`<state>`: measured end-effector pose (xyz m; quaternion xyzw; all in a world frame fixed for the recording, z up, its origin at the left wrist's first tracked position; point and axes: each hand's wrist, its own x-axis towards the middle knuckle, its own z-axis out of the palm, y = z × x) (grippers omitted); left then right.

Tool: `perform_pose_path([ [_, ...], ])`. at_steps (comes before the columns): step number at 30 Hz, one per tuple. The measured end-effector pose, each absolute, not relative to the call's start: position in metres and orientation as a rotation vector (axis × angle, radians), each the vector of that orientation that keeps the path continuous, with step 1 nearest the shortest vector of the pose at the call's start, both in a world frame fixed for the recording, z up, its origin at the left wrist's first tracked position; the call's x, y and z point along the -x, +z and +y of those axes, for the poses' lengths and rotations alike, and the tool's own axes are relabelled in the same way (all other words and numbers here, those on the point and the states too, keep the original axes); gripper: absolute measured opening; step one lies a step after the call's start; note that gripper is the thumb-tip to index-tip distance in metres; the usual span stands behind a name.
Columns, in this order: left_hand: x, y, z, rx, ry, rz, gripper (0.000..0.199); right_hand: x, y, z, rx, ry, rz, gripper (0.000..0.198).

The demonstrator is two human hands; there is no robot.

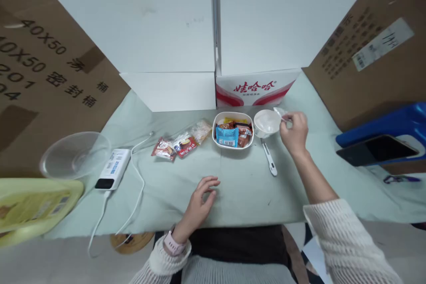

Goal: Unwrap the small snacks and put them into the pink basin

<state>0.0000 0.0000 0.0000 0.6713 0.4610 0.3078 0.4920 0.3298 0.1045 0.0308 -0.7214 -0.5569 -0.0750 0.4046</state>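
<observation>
Pinched in my right hand (294,132) is a small clear plastic piece (280,111), perhaps a wrapper, just beside a round white cup (262,134). The cup holds something whitish and translucent that I cannot make out. My left hand (200,199) hovers over the near part of the table, fingers loosely apart and nothing in them. Between the hands and the back boxes, a white bowl (233,146) is filled with wrapped snacks, a blue packet (226,136) on top. A white pen-shaped tool with a small display (270,160) lies below the cup.
Several snack packets (185,144) lie left of the bowl. Farther left are a power bank (114,168) with a white cable (141,182), a clear plastic lid (76,155) and a yellow container (40,208). A phone (376,150) leans on a blue object at right. Boxes wall the back.
</observation>
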Motion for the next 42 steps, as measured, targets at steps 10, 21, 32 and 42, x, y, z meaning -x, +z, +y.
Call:
perform_pose_path([
  [10, 0.04, 0.006, 0.048, -2.088, 0.707, 1.436, 0.03, -0.329, 0.011, 0.151, 2.255, 0.309, -2.031, 0.037],
  [21, 0.039, 0.01, 0.124, -2.586, 0.336, 1.88, 0.04, -0.273, 0.017, 0.039, 1.6, 0.192, -1.766, 0.02],
  [32, 0.024, -0.029, 0.053, -2.44, 0.573, 1.516, 0.055, -0.211, 0.002, -0.015, 1.392, 0.675, -1.764, 0.015],
  [42, -0.01, -0.027, -0.001, -2.217, 0.706, 1.078, 0.073, -0.184, -0.023, -0.027, 1.48, 0.716, -1.81, 0.022],
])
